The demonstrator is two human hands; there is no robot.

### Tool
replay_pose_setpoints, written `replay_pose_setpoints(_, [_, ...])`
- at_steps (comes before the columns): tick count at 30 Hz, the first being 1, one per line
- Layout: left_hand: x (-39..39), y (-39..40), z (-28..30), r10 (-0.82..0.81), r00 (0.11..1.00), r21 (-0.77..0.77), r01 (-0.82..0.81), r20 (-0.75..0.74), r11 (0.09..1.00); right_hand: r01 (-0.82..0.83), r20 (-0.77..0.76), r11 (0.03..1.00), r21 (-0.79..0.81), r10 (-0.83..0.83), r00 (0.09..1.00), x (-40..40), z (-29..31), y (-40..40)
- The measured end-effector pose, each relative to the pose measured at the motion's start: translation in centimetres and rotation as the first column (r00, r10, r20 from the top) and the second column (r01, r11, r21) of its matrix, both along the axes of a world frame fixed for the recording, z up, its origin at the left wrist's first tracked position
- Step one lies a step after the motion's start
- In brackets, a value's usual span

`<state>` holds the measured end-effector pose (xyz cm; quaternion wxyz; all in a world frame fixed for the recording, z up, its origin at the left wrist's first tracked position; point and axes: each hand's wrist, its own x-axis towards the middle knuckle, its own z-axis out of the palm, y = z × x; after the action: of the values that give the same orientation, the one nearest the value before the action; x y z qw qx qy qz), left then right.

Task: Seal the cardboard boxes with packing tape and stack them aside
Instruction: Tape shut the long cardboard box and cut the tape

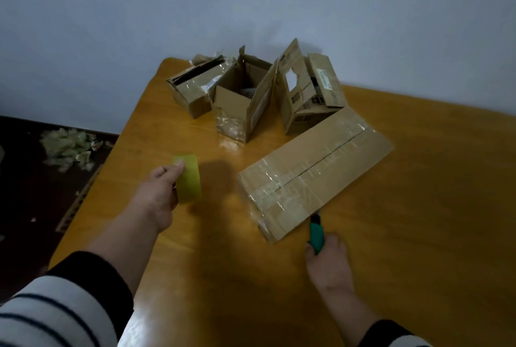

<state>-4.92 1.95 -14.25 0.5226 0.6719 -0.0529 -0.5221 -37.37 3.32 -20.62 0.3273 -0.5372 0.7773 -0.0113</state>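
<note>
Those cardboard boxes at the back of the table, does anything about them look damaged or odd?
Yes. The right box has a ragged hole torn in its raised flap, which stands askew. The middle box gapes open with clear tape peeling off its front onto the table. The left box shows a dark gap along its top. Crumpled scraps litter the floor.

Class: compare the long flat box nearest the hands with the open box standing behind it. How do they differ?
The long flat box lies low with its flaps closed and clear tape along the seam; the open box stands taller, its top flaps up, its inside showing. The flat box is the longer. Both are brown cardboard on the wooden table.
</note>
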Motion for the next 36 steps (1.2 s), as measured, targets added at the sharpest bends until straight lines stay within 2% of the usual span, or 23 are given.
replay_pose_setpoints(4, [0.6,0.6,-0.1,0.041,0.987,0.123,-0.022,-0.153,0.992,-0.064,-0.197,0.997,-0.049,0.053,0.979,-0.1,0.5,-0.4])
replay_pose_setpoints(5, [0.7,0.8,-0.1,0.069,0.976,0.152,-0.038,-0.204,0.988,-0.011,-0.185,0.996,-0.090,-0.006,0.983,-0.1,1.0,-0.5])
replay_pose_setpoints(7, [1.1,0.8,0.0,0.133,0.947,0.167,-0.087,-0.294,0.982,0.130,-0.052,0.982,-0.137,-0.138,0.989,0.3,2.4,-0.5])
replay_pose_setpoints(8, [1.2,0.9,0.2,0.161,0.929,0.167,-0.110,-0.332,0.980,0.122,-0.005,0.984,-0.131,-0.124,0.992,0.6,3.1,-0.1])
replay_pose_setpoints(9, [1.2,0.9,0.4,0.188,0.910,0.162,-0.137,-0.370,0.977,0.013,-0.017,0.995,-0.103,-0.015,1.000,0.9,3.5,0.5])
replay_pose_setpoints(10, [1.2,0.9,0.5,0.211,0.891,0.154,-0.162,-0.401,0.975,-0.173,-0.040,0.982,-0.071,0.170,0.985,1.4,3.9,1.4])
replay_pose_setpoints(11, [1.2,1.0,0.6,0.227,0.874,0.141,-0.184,-0.430,0.973,-0.371,-0.041,0.929,-0.019,0.370,0.928,2.2,4.3,2.5])
replay_pose_setpoints(12, [1.3,1.0,0.6,0.233,0.861,0.128,-0.196,-0.452,0.972,-0.533,0.002,0.846,0.025,0.533,0.846,3.4,4.7,3.5])
replay_pose_setpoints(14, [1.3,1.0,0.8,0.238,0.844,0.110,-0.211,-0.482,0.971,-0.665,0.224,0.746,0.045,0.641,0.734,6.9,5.4,5.0])
replay_pose_setpoints(15, [1.2,1.1,0.9,0.241,0.837,0.109,-0.216,-0.491,0.970,-0.635,0.357,0.771,0.036,0.584,0.729,8.9,5.6,5.4])
replay_pose_setpoints(16, [1.2,1.1,1.0,0.243,0.834,0.110,-0.218,-0.496,0.970,-0.548,0.495,0.835,0.051,0.456,0.740,11.0,5.5,5.5])
replay_pose_setpoints(17, [1.2,1.1,1.2,0.241,0.833,0.108,-0.216,-0.498,0.970,-0.428,0.622,0.897,0.113,0.272,0.734,13.0,5.9,5.1])
replay_pose_setpoints(18, [1.1,1.1,1.5,0.233,0.835,0.105,-0.208,-0.499,0.972,-0.282,0.729,0.936,0.212,0.040,0.683,14.7,6.1,4.5])
replay_pose_setpoints(20, [1.0,1.3,1.8,0.213,0.842,0.098,-0.189,-0.496,0.977,-0.081,0.815,0.902,0.424,-0.341,0.468,17.2,6.7,3.0])
replay_pose_setpoints(21, [1.0,1.4,2.0,0.203,0.845,0.096,-0.179,-0.494,0.979,-0.030,0.814,0.872,0.489,-0.444,0.375,18.0,7.0,2.1])
replay_pose_setpoints(23, [1.1,1.6,2.2,0.191,0.848,0.097,-0.164,-0.494,0.982,0.033,0.819,0.852,0.522,-0.512,0.258,18.9,7.0,0.8])
replay_pose_setpoints(24, [1.2,1.7,2.3,0.191,0.847,0.098,-0.164,-0.496,0.982,0.060,0.826,0.856,0.513,-0.512,0.237,19.1,6.9,0.5])
replay_pose_setpoints(25, [1.3,1.8,2.4,0.193,0.844,0.097,-0.167,-0.501,0.981,0.093,0.827,0.864,0.495,-0.502,0.253,19.4,6.7,0.3])
replay_pose_setpoints(28, [1.6,1.9,2.4,0.191,0.842,0.090,-0.168,-0.505,0.982,0.176,0.808,0.911,0.374,-0.413,0.420,19.9,6.0,0.5])
replay_pose_setpoints(29, [1.7,2.0,2.3,0.190,0.842,0.092,-0.166,-0.504,0.982,0.190,0.802,0.915,0.356,-0.403,0.440,20.1,5.8,0.6])
replay_pose_setpoints(31, [2.0,2.2,1.9,0.202,0.834,0.101,-0.174,-0.513,0.979,0.202,0.797,0.908,0.366,-0.418,0.435,20.2,5.5,0.6])
replay_pose_setpoints(34, [2.5,2.5,1.2,0.232,0.816,0.124,-0.197,-0.529,0.973,0.209,0.789,0.873,0.441,-0.488,0.374,20.3,5.4,0.5])
replay_pose_setpoints(36, [2.6,2.6,0.8,0.243,0.826,0.149,-0.194,-0.509,0.970,0.184,0.790,0.876,0.446,-0.482,0.380,20.3,5.3,0.5])
